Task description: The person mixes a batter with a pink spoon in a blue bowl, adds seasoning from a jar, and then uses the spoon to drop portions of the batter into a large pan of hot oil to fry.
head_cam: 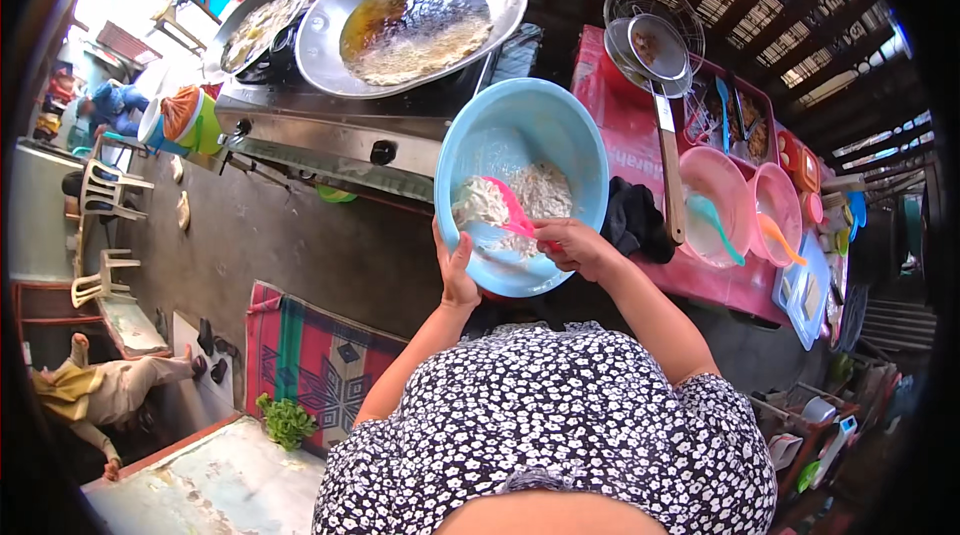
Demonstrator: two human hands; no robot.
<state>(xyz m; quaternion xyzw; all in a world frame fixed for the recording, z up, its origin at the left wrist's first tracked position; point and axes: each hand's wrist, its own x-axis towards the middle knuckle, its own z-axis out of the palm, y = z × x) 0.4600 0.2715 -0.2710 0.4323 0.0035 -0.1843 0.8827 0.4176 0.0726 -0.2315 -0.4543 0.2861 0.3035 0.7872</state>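
Observation:
My left hand [456, 271] holds a light blue plastic basin [595, 160] by its near left rim, tilted so that its inside faces me. The handle of a pink plastic ladle or spoon [511, 208] is in my right hand [576, 248], over the basin's near right part. White, lumpy batter-like food [482, 203] heaps on the pink utensil, and more of a similar flaky mixture [538, 193] lies on the basin's bottom. Beyond the basin, a wide metal pan [322, 47] of oil with pale, foaming food sits on a steel gas stove [315, 136].
Left of the large pan is a smaller pan [259, 28] with frying food. On the red-covered table [630, 133] stand strainers [660, 47], a tray [765, 103] and pink bowls [712, 167]. A dark cloth [637, 220] hangs at its edge. Two other people are at the far left.

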